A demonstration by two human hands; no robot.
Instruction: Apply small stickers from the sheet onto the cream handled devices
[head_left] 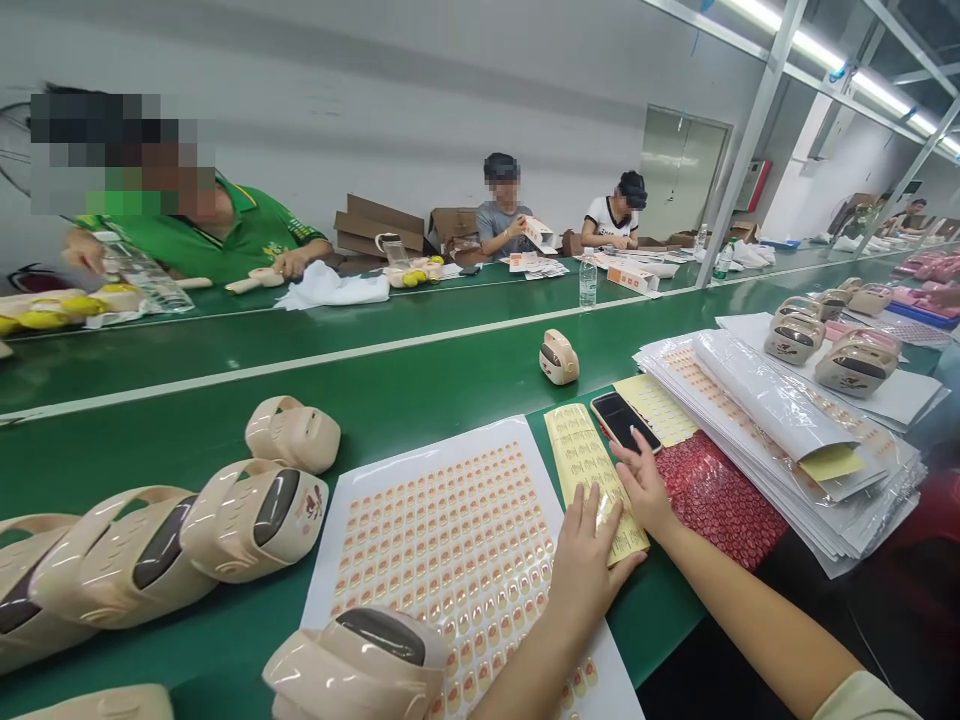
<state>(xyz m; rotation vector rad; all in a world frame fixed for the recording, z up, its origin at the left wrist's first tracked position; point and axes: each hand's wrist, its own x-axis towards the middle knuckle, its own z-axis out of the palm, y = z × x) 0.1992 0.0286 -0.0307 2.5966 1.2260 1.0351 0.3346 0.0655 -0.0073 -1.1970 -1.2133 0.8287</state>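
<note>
My left hand (583, 560) lies on the near end of a narrow yellow sticker strip (581, 455), fingers bent and pressed on it. My right hand (643, 482) rests at the strip's right edge, fingers stretched flat, just below a black phone (625, 420). Left of the strip lies a large white sheet of small orange stickers (450, 530). Beige plastic devices with dark windows (255, 520) stand in a row at the left, and one more (360, 665) sits at the near edge.
A thick stack of sticker sheets (780, 420) lies at the right, with more beige devices (795, 337) behind it. A single device (559, 357) stands on the green belt (420, 380). Across the belt sit three other people, with cartons and a water bottle (588, 281).
</note>
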